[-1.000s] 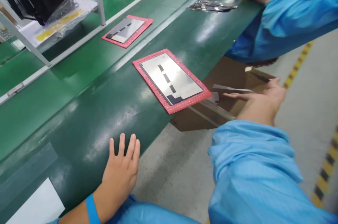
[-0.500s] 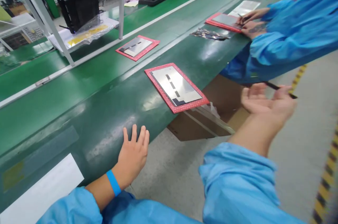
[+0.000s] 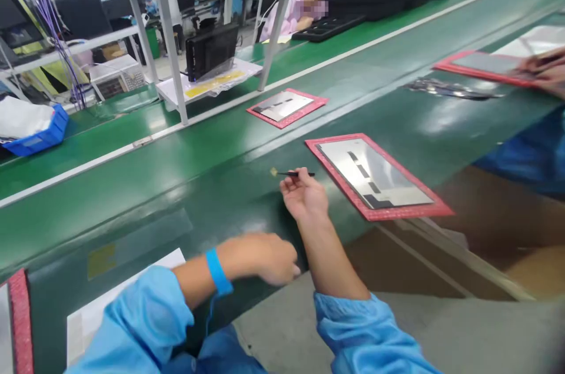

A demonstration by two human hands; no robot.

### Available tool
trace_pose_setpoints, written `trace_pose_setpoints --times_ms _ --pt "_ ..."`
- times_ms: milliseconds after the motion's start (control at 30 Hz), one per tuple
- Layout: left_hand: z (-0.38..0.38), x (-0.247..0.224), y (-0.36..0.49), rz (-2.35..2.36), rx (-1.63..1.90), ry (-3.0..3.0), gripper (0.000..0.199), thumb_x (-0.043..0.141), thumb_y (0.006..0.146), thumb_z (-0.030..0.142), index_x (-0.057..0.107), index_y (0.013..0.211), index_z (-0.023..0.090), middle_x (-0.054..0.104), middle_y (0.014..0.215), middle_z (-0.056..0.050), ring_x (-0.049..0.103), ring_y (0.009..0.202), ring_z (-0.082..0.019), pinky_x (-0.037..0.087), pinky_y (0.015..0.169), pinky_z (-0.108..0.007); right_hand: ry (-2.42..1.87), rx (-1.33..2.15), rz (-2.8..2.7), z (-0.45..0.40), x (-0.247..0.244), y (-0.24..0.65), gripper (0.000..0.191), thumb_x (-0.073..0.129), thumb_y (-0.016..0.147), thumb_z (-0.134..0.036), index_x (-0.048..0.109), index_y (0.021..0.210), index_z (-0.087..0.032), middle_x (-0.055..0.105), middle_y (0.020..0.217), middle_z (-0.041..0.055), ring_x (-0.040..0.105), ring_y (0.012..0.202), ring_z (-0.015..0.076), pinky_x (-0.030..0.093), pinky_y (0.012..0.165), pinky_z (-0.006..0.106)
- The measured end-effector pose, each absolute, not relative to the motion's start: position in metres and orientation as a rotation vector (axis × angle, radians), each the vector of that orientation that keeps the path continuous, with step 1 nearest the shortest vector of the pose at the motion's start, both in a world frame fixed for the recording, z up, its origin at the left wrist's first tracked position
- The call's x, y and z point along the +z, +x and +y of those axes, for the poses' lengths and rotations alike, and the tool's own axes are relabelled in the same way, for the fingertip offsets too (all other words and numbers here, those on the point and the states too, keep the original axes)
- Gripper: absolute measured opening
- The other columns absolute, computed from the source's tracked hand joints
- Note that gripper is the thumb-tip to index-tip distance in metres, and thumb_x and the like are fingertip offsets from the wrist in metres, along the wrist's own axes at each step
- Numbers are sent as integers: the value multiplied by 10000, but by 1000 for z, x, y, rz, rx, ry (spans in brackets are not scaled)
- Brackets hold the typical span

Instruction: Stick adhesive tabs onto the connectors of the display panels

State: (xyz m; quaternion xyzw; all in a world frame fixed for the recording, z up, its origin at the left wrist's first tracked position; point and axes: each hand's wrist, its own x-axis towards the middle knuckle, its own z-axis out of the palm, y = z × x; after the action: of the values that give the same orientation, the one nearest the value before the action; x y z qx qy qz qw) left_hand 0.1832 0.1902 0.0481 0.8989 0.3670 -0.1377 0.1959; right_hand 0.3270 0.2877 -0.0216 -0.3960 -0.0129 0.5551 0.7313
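My right hand (image 3: pixel 305 197) is closed round dark tweezers (image 3: pixel 295 174), palm turned up, above the green work surface. At the tweezers' tip is a small yellowish piece (image 3: pixel 274 172). Just right of this hand lies a flat silver panel (image 3: pixel 392 177) with dark strips, resting on a pink bubble-wrap sheet (image 3: pixel 415 214). My left hand (image 3: pixel 276 259), a blue band (image 3: pixel 217 271) on its wrist, hovers near the bench edge. Motion smears its fingers, which look bent downward; whether they hold anything is unclear.
Another panel on pink wrap (image 3: pixel 286 106) lies farther back. White paper (image 3: pixel 170 262) is by my left sleeve, and pink wrap (image 3: pixel 20 321) shows at far left. A co-worker's hands (image 3: pixel 547 68) work at right beside a pile of thin parts (image 3: pixel 450 89). A cardboard box (image 3: pixel 397 256) stands below.
My right hand has swung left from beyond the bench edge to over the surface with the tweezers. My left hand has lifted off the surface, its fingers no longer spread. The view has turned left.
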Motion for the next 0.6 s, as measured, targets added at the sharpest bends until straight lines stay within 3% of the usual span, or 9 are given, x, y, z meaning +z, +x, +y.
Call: trace_pose_setpoints --times_ms 67,233,367,467,600 --pt "254 74 164 1113 -398 2414 366 703 1045 473 708 1248 169 736 1215 -80 732 1017 -201 653 896 -393 -911 1144 -37 289 -28 324 269 719 1057 -354 679 1225 -147 702 1123 57 701 891 155 639 753 301" --pt "433 110 144 1747 -135 2253 424 713 1038 442 656 1367 179 671 1370 -121 696 1186 -256 627 1003 -463 -932 981 -95 287 -36 313 171 737 1046 -289 682 1031 -128 682 911 -2 633 690 89 565 601 204" --pt "534 86 162 1990 130 2173 446 707 1041 444 640 1398 186 655 1409 -121 684 1221 -268 617 1031 -495 -904 890 -153 291 -36 315 329 961 812 -300 675 832 -138 696 776 -19 632 611 78 568 573 182" --pt "586 57 192 1944 277 2183 436 702 1043 447 647 1387 184 660 1404 -120 684 1220 -266 614 1036 -497 -928 785 -177 294 -34 326 470 1064 606 -388 705 803 -156 721 738 -12 628 560 75 565 550 173" --pt "636 29 234 1811 409 2195 491 714 1032 454 626 1432 184 617 1486 -136 639 1322 -304 567 1114 -556 -1001 696 -235 295 -32 331 454 1040 629 -457 746 825 -172 746 749 15 621 525 84 543 521 192"
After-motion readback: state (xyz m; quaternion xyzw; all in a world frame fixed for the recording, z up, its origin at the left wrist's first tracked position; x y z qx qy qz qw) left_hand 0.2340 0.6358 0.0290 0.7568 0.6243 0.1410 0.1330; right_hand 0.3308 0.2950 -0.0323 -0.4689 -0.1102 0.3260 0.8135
